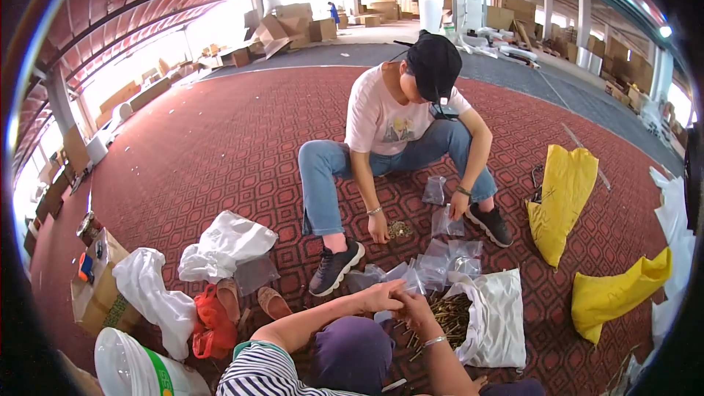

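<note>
My left hand [385, 296] and my right hand [416, 309] meet in front of me, fingers closed and pressed together. What they pinch is too small to make out. Below them lie clear plastic bags [433, 270], spread on the carpet. Just right of my right hand, long thin brass-coloured pieces [451, 317] spill from the mouth of a white sack [500, 323]. Opposite me sits another person [396, 114]. One of that person's hands is at a pile of small brassy pieces [400, 229]; the other holds a clear bag [447, 224].
Two yellow sacks [561, 202] lie to the right. On the left are white bags [226, 246], a red plastic bag [213, 323], shoes [273, 303], a cardboard box [103, 286] and a white bucket [121, 367]. Patterned red carpet [242, 132] covers the floor. Stacked cartons [290, 26] stand far back.
</note>
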